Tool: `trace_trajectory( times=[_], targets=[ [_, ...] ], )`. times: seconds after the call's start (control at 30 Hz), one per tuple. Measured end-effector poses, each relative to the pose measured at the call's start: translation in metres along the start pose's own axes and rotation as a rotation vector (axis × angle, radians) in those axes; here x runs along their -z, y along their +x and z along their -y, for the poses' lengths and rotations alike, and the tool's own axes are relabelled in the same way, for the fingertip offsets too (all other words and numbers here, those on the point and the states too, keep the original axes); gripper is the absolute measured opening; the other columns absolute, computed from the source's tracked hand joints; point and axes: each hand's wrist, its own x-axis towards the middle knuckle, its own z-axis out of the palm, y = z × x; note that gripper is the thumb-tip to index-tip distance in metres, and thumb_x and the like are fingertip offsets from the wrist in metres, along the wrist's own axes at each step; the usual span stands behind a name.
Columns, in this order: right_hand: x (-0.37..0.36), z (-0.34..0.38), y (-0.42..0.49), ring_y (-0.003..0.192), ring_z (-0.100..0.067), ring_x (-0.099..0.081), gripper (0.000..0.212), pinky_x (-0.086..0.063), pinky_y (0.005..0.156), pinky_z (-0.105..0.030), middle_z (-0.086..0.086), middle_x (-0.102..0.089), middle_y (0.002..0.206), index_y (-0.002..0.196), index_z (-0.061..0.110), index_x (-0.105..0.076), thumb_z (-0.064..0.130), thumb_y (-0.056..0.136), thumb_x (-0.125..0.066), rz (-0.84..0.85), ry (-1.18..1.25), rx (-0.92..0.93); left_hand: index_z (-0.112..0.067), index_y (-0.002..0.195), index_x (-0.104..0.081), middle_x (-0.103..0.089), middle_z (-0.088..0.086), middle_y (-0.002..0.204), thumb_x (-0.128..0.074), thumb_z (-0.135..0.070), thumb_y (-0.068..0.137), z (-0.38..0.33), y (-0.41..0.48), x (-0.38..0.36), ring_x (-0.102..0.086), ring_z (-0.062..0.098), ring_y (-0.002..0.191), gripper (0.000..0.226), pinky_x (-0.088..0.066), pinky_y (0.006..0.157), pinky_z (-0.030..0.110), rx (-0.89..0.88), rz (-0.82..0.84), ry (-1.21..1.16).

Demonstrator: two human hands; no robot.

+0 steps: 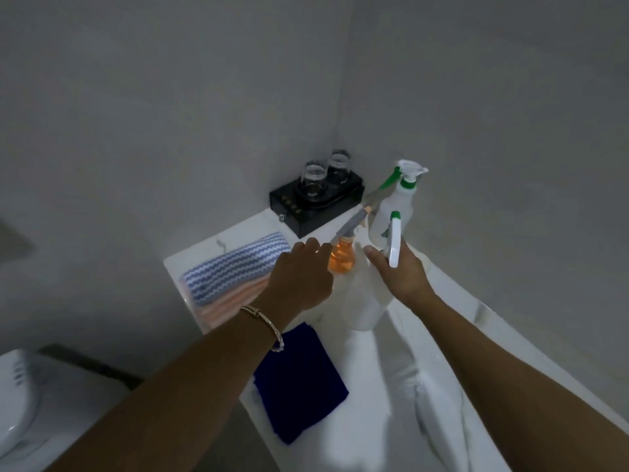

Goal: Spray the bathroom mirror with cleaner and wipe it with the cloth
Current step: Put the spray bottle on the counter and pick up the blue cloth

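Note:
A white spray bottle [365, 303] with a green-and-white trigger head stands on the white counter [200, 253] beside the mirror [493, 148], which shows its reflection. My right hand [398, 275] is wrapped around its neck, and the trigger sticks up between my fingers. Just left of it is a small orange bottle [341, 258] with a grey sprayer. My left hand [301, 279] reaches to it with fingers apart, the tips at its neck. A dark blue cloth [299, 379] lies near the counter's front edge, under my left forearm.
A folded blue-and-white striped cloth [235, 264] lies on a peach one [231, 303] at the counter's left end. A black tray [316, 207] with two glasses stands in the back corner. The white sink basin [422, 403] is at lower right, a toilet [20, 403] at lower left.

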Motion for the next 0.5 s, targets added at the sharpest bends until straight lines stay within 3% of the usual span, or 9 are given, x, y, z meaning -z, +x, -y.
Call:
trace_trajectory(
  times=[0.17, 0.37, 0.5],
  targets=[
    [-0.016, -0.013, -0.007, 0.097, -0.021, -0.057, 0.062, -0.051, 0.089, -0.041, 0.001, -0.053, 0.104, 0.135, 0.018, -0.039, 0.049, 0.086, -0.061, -0.005, 0.03, -0.026, -0.017, 0.133, -0.039, -0.048, 0.006, 0.129, -0.041, -0.023, 0.091, 0.002, -0.008, -0.028, -0.051, 0.02, 0.112, 0.042, -0.046, 0.09, 0.032, -0.006, 0.019, 0.005],
    [-0.015, -0.03, -0.024, 0.099, -0.016, -0.052, 0.071, -0.044, 0.081, -0.029, 0.003, -0.052, 0.116, 0.139, 0.025, -0.033, 0.043, 0.081, -0.069, -0.018, 0.138, -0.07, -0.016, 0.131, -0.039, -0.048, 0.006, 0.126, -0.042, -0.026, 0.092, 0.002, -0.018, -0.045, -0.051, 0.019, 0.108, 0.04, -0.046, 0.088, 0.03, -0.011, 0.076, -0.012],
    [-0.026, -0.058, -0.044, 0.125, -0.023, -0.047, 0.092, -0.044, 0.099, -0.04, -0.003, -0.045, 0.142, 0.147, 0.016, -0.027, 0.05, 0.075, -0.073, -0.027, 0.096, -0.182, -0.016, 0.136, -0.035, -0.047, 0.007, 0.13, -0.04, -0.026, 0.092, 0.011, -0.039, -0.059, -0.05, 0.021, 0.112, 0.045, -0.045, 0.088, 0.032, 0.039, 0.127, -0.024]
  ],
)
